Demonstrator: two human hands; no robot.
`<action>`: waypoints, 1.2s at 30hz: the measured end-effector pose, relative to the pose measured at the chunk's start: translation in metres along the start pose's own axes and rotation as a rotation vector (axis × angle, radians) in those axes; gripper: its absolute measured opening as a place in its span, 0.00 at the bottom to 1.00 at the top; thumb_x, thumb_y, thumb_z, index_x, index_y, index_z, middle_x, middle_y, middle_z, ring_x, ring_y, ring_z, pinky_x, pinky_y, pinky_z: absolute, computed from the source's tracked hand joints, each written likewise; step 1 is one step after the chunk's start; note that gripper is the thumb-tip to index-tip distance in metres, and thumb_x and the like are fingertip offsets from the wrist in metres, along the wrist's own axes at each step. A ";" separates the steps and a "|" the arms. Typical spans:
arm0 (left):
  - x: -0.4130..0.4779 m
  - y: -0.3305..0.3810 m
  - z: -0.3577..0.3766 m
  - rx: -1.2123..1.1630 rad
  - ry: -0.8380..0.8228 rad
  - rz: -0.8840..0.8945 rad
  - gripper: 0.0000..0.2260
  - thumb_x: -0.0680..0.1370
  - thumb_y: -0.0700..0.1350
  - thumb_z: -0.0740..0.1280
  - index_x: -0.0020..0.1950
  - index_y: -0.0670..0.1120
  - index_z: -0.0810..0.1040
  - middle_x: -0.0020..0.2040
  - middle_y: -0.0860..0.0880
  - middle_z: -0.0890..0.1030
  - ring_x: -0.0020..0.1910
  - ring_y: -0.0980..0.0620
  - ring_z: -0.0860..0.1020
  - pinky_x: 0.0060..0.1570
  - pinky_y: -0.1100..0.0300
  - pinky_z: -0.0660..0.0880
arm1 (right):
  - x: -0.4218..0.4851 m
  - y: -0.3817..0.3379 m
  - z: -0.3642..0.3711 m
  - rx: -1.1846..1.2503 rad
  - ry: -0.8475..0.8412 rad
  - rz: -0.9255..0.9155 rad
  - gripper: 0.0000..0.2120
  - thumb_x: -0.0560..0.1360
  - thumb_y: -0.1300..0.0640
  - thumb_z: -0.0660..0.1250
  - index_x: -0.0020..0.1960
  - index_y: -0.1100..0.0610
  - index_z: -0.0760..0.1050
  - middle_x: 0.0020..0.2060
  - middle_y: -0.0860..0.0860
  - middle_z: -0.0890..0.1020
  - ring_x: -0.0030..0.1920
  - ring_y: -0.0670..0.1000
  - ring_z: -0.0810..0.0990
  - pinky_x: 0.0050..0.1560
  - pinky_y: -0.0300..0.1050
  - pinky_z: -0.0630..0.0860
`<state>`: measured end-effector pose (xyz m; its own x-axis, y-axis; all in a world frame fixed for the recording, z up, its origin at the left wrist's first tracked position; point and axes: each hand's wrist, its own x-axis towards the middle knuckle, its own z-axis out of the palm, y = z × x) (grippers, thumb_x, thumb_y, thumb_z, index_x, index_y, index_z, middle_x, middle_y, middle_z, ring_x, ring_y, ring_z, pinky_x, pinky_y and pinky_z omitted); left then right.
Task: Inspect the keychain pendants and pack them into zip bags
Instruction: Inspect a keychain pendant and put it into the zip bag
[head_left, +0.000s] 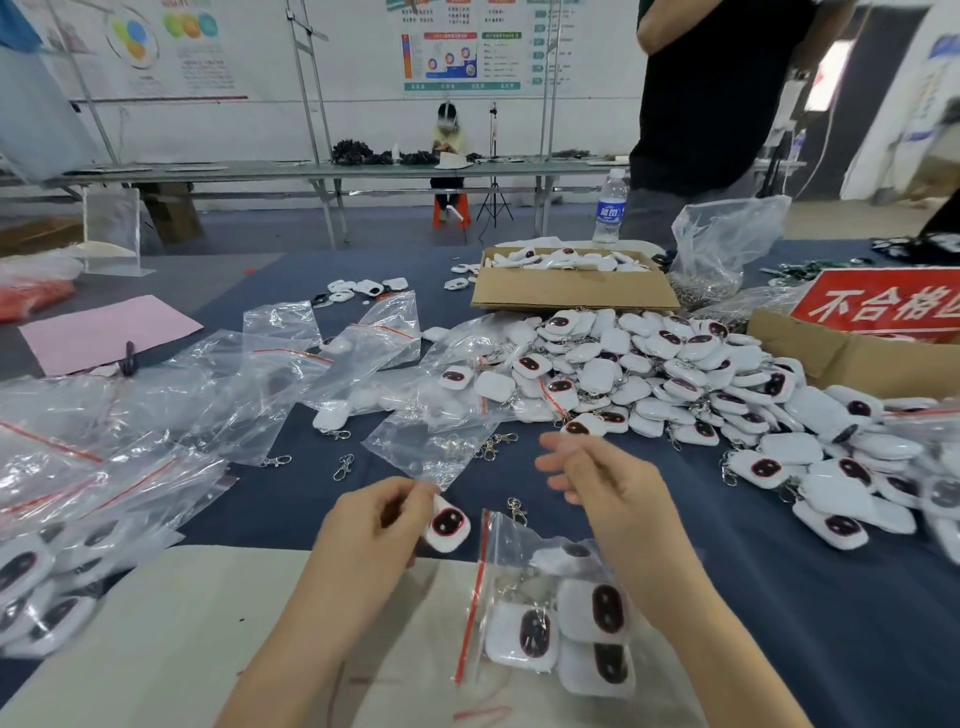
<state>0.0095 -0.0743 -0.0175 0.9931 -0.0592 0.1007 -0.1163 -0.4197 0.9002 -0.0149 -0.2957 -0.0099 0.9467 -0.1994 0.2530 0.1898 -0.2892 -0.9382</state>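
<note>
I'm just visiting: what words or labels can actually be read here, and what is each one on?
"不合格", then a character cut off by the frame edge: white on the red sign at right.
Water bottle: white characters on its blue label, too blurred to read.
Wall posters: text too small and blurred.
Pendant pinched by the left hand: no writing.
</note>
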 end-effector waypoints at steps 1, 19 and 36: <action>0.000 0.001 0.000 0.031 -0.037 -0.006 0.10 0.81 0.50 0.66 0.44 0.51 0.84 0.30 0.56 0.79 0.26 0.61 0.72 0.33 0.63 0.69 | 0.000 0.003 -0.001 -0.106 -0.068 0.028 0.09 0.82 0.46 0.61 0.52 0.36 0.79 0.46 0.34 0.84 0.47 0.37 0.82 0.42 0.31 0.78; -0.015 0.024 0.021 -0.288 -0.280 -0.308 0.08 0.82 0.43 0.65 0.51 0.38 0.78 0.29 0.44 0.81 0.24 0.52 0.77 0.23 0.65 0.70 | -0.001 0.012 0.008 -0.292 -0.386 0.066 0.10 0.76 0.47 0.73 0.56 0.37 0.80 0.46 0.36 0.84 0.46 0.33 0.80 0.50 0.28 0.73; -0.005 0.003 0.011 0.066 0.061 0.113 0.21 0.79 0.35 0.60 0.42 0.61 0.81 0.39 0.59 0.84 0.24 0.55 0.72 0.32 0.56 0.75 | 0.004 -0.003 -0.008 -0.077 -0.020 -0.052 0.07 0.81 0.50 0.66 0.55 0.40 0.81 0.47 0.32 0.84 0.49 0.33 0.81 0.47 0.23 0.71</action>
<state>0.0043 -0.0855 -0.0205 0.9724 -0.0553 0.2267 -0.2256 -0.4721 0.8522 -0.0139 -0.3030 -0.0047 0.9411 -0.1638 0.2958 0.2193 -0.3702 -0.9027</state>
